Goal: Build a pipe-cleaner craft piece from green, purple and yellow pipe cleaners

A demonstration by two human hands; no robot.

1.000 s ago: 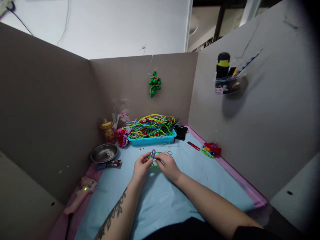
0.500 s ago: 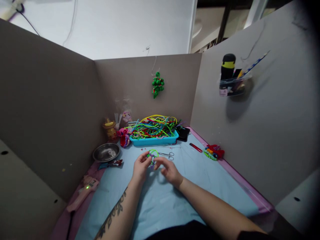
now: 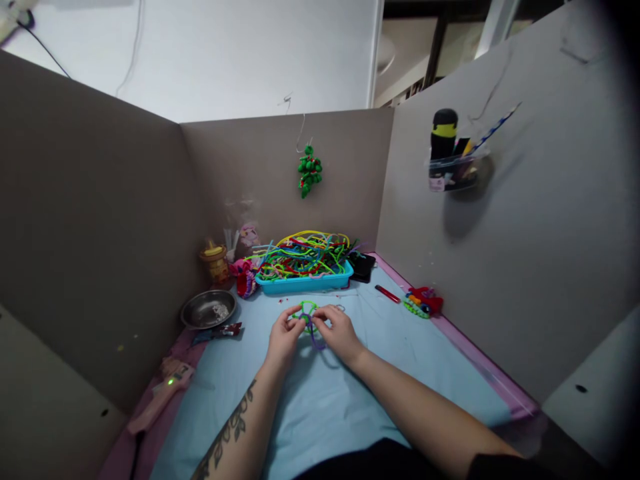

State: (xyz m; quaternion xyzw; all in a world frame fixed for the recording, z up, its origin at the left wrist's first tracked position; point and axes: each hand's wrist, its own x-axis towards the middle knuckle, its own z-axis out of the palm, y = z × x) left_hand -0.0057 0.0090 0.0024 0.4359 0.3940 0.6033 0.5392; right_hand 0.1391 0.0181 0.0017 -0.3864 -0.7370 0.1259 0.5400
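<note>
Between my hands is a small bent shape of green and purple pipe cleaners, a rounded green frame with a purple strand hanging below it. My left hand pinches its left side between thumb and fingers. On the other side, my right hand is closed with thumb and fingertips at the purple strand. Scissors lie on the cloth just behind my right hand, mostly hidden by it. A blue tray heaped with colourful pipe cleaners stands beyond.
At left are a metal bowl with small white bits, a dark wrapper and a pink glue gun with a lit green light. A red utility knife lies at right. Grey panels enclose the table; a green ornament hangs behind.
My right fingers, loosely spread before, have closed on the purple strand. The green frame has turned to face me more, and the purple end hangs lower. My right hand covers more of the scissors.
</note>
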